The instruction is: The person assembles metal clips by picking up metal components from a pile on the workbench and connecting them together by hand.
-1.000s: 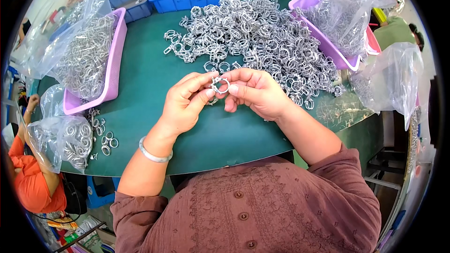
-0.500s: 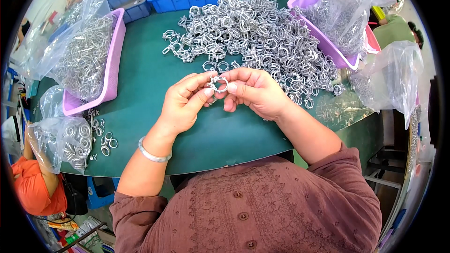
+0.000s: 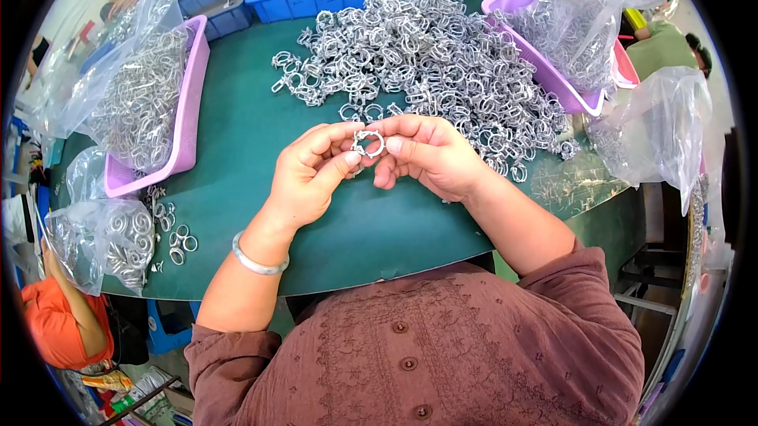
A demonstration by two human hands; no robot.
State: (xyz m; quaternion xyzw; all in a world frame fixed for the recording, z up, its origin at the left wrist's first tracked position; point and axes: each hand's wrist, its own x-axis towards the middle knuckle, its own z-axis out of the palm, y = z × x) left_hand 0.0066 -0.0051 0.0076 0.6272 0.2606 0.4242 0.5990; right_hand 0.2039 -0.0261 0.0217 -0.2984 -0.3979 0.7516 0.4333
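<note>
Pinching a ring-shaped metal piece (image 3: 382, 146), my left hand (image 3: 309, 172) has its thumb bent up close to the forefinger, with the piece's left side caught between them. On the other side, my right hand (image 3: 438, 150) is half curled: thumb and forefinger stand a little apart about the ring's right and upper edge, the lower fingers folded loosely beneath. Whether those right fingertips press on it, I cannot tell. So the piece sits up between both sets of fingertips, its round opening facing me.

Just beyond my fingers spreads a heap of metal pieces (image 3: 426, 55); past it stands a blue tray (image 3: 316, 4). A purple tray (image 3: 197, 86) lies well to the left of my fingers, and small rings (image 3: 178, 246) lie nearer me on that side.

Compared with a second ago, my fingers keep nearly the same grip and the ring has hardly shifted. Far to their left, the orange-clad person (image 3: 63, 323) sits lower in view, and that raised hand no longer shows.
</note>
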